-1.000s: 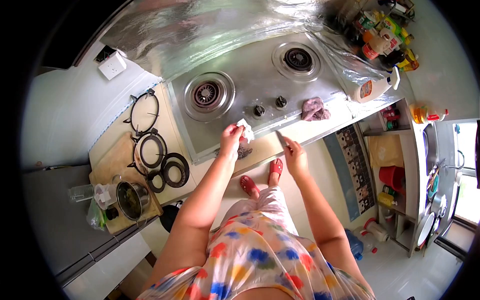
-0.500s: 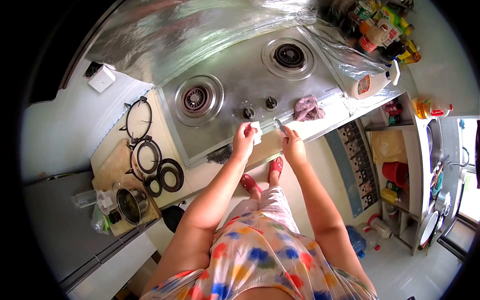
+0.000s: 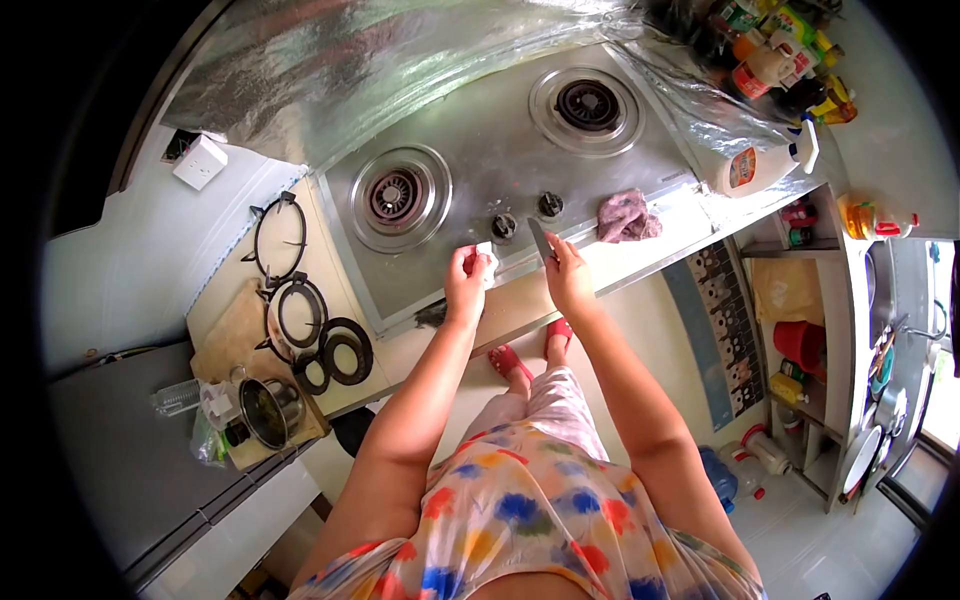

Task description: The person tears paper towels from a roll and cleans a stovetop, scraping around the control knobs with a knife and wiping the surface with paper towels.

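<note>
My left hand is closed on a crumpled white tissue at the front edge of the gas stove. My right hand grips a knife; its grey blade points up and left over the stove's front edge, while the handle is hidden in my fingers. Two black control knobs, the left knob and the right knob, sit just beyond my hands. A wet-looking purple-brown rag lies bunched to the right of my right hand.
Pan supports and dark burner rings lie on the left counter, near a steel pot. A white spray bottle lies at the stove's right corner. Shelves stand on the right; foil covers the back wall.
Both hands have shifted slightly left relative to the stove. The knife blade now shows more plainly and is turned more upright, and the tissue has moved away from the right hand's side.
</note>
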A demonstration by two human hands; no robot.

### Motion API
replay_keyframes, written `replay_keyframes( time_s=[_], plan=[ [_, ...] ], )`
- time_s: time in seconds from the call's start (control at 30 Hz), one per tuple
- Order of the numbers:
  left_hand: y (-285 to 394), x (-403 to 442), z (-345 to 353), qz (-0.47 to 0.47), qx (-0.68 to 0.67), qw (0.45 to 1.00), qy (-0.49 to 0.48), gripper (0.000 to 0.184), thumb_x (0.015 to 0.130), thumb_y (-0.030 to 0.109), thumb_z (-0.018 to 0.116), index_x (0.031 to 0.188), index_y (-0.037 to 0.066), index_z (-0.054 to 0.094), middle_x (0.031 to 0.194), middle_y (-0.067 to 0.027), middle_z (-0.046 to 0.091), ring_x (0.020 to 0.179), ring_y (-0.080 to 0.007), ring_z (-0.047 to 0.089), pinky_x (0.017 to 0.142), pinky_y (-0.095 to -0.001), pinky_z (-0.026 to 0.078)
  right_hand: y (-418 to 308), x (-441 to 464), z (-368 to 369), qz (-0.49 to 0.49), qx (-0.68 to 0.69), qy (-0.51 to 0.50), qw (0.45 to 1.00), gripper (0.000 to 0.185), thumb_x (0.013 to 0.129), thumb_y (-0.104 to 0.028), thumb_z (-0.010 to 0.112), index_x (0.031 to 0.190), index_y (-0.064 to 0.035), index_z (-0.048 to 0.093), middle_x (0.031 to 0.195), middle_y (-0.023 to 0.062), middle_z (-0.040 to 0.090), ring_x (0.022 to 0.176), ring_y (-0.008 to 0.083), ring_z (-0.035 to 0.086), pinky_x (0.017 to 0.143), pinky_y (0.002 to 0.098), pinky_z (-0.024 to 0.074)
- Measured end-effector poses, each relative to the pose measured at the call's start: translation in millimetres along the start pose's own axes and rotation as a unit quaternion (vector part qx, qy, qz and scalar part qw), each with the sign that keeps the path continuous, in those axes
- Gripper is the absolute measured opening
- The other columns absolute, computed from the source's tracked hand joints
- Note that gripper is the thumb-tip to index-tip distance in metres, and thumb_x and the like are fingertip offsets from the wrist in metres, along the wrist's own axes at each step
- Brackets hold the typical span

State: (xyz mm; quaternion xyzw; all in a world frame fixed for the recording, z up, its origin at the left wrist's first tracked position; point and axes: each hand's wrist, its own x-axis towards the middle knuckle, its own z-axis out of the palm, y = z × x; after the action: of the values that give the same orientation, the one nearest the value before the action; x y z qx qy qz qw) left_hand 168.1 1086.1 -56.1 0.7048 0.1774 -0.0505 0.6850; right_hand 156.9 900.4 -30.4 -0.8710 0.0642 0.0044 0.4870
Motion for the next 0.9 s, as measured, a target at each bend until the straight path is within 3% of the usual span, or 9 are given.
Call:
replay_keyframes(
  time_s=[0.1, 0.2, 0.3, 0.4, 0.5, 0.6, 0.7, 0.8, 0.9],
  plan=[
    [-2, 6, -2, 0.041, 0.059, 0.997, 0.009, 0.018, 0.094, 0.01, 0.059, 0.11, 0.001, 0.059, 0.093, -0.0042, 0.066, 0.083, -0.0114, 0.061, 0.076, -0.0272, 0.05, 2, 9, 18, 0.067, 0.043, -0.014, 0.997, 0.041, 0.087, -0.002, 0.052, 0.128, -0.0036, 0.054, 0.107, 0.022, 0.062, 0.093, 0.0374, 0.063, 0.081, 0.0453, 0.051],
    [-4, 14, -1, 0.065, 0.094, 0.993, 0.007, 0.019, 0.093, 0.009, 0.06, 0.11, 0.0, 0.059, 0.095, -0.0059, 0.067, 0.085, -0.0134, 0.062, 0.079, -0.029, 0.051, -31, 19, 8, 0.206, 0.146, -0.061, 0.966, 0.042, 0.085, -0.002, 0.053, 0.127, -0.0018, 0.055, 0.106, 0.0234, 0.063, 0.095, 0.0372, 0.063, 0.085, 0.0449, 0.0499],
    [1, 15, 0, 0.057, 0.086, 0.995, 0.001, 0.02, 0.092, 0.009, 0.061, 0.11, 0.001, 0.059, 0.096, -0.0065, 0.067, 0.085, -0.0141, 0.063, 0.08, -0.0293, 0.051, -42, 27, 6, 0.254, 0.133, -0.083, 0.954, 0.042, 0.085, -0.004, 0.054, 0.127, -0.0021, 0.056, 0.106, 0.0237, 0.064, 0.097, 0.037, 0.063, 0.086, 0.0442, 0.0497],
    [0, 17, -2, 0.059, 0.097, 0.994, 0.002, 0.02, 0.091, 0.008, 0.061, 0.11, 0.001, 0.059, 0.097, -0.0071, 0.067, 0.086, -0.0144, 0.063, 0.08, -0.0294, 0.051, -14, 31, 29, 0.119, 0.06, -0.033, 0.99, 0.042, 0.084, -0.005, 0.055, 0.127, -0.0021, 0.057, 0.107, 0.0227, 0.064, 0.097, 0.0366, 0.063, 0.085, 0.0441, 0.0504],
    [-8, 19, -5, 0.08, 0.113, 0.99, -0.004, 0.02, 0.093, 0.007, 0.06, 0.112, 0.003, 0.059, 0.097, -0.0041, 0.066, 0.085, -0.0109, 0.06, 0.078, -0.0268, 0.05, -16, 25, 26, 0.104, 0.046, -0.042, 0.993, 0.039, 0.085, -0.003, 0.054, 0.124, -0.004, 0.059, 0.108, 0.0223, 0.064, 0.098, 0.0374, 0.062, 0.083, 0.0432, 0.0508],
    [-9, 20, -5, 0.081, 0.121, 0.989, -0.011, 0.019, 0.094, 0.005, 0.059, 0.113, 0.004, 0.059, 0.096, -0.0027, 0.065, 0.085, -0.0092, 0.059, 0.077, -0.0257, 0.049, -20, 14, 23, -0.111, -0.003, 0.067, 0.992, 0.032, 0.09, -0.002, 0.055, 0.121, -0.0034, 0.061, 0.096, 0.0136, 0.066, 0.075, 0.0279, 0.064, 0.067, 0.0383, 0.051],
    [-8, 20, -2, 0.087, 0.123, 0.988, -0.013, 0.019, 0.094, 0.005, 0.058, 0.113, 0.004, 0.059, 0.095, -0.0028, 0.065, 0.083, -0.0094, 0.06, 0.076, -0.0257, 0.05, -25, 14, 8, -0.101, -0.066, 0.027, 0.992, 0.027, 0.085, 0.0, 0.059, 0.111, -0.0038, 0.065, 0.094, 0.0107, 0.063, 0.083, 0.0305, 0.06, 0.073, 0.0391, 0.05],
    [-9, 20, -3, 0.077, 0.12, 0.99, -0.018, 0.019, 0.094, 0.005, 0.058, 0.113, 0.004, 0.059, 0.094, -0.0029, 0.065, 0.081, -0.0097, 0.06, 0.074, -0.0257, 0.05, -17, 27, -3, -0.224, -0.133, 0.026, 0.965, 0.028, 0.078, 0.0, 0.064, 0.105, -0.0066, 0.067, 0.088, 0.008, 0.061, 0.082, 0.029, 0.058, 0.074, 0.0393, 0.0495],
    [-8, 19, -3, 0.065, 0.115, 0.991, -0.023, 0.019, 0.094, 0.005, 0.058, 0.113, 0.003, 0.059, 0.092, -0.0029, 0.065, 0.08, -0.0097, 0.061, 0.072, -0.0256, 0.051, -13, 33, -4, -0.275, -0.165, 0.046, 0.946, 0.029, 0.074, 0.0, 0.066, 0.102, -0.0097, 0.068, 0.089, 0.0054, 0.062, 0.082, 0.0266, 0.058, 0.074, 0.0376, 0.0498]
  ],
)
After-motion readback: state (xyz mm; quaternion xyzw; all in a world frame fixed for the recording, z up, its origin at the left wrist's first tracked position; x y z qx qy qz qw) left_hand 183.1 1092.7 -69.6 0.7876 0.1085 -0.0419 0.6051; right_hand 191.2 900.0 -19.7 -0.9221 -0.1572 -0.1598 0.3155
